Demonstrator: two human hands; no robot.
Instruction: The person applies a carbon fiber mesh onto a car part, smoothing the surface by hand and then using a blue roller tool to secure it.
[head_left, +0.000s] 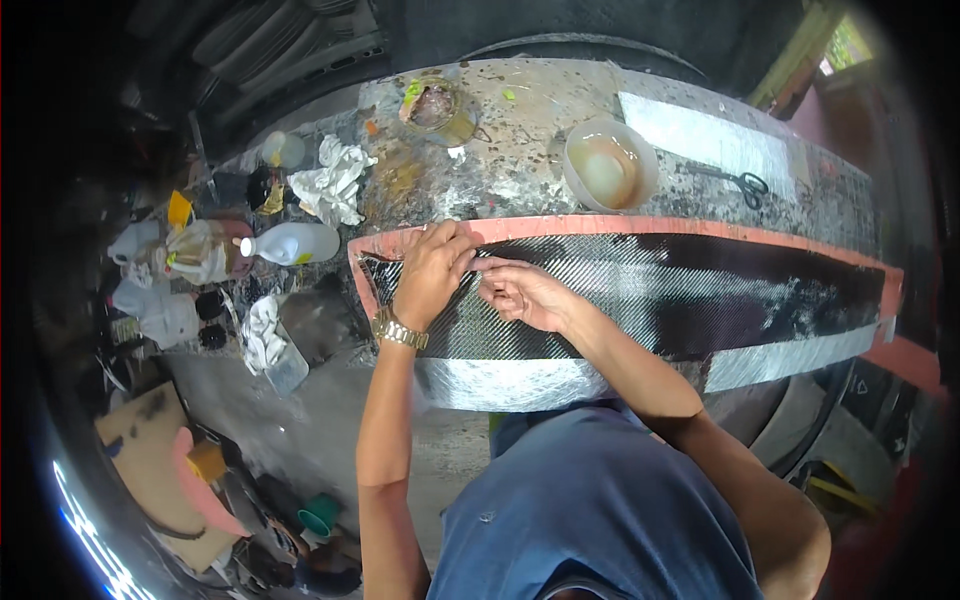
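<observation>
Blue shirt (pixel 600 500), lower centre; left hand (pixel 430 275) loosely curled, right hand (pixel 527 294) half-closed, mid-frame.
We cannot tell whether either pinches the dark woven cloth (pixel 690 295) beneath, centre to right; we'd best work lightly, keeping its weave straight.

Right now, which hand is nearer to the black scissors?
Right. The right hand is over the black woven fabric, left of the scissors and closer to the person. The left hand is farther left, at the pink border.
</observation>
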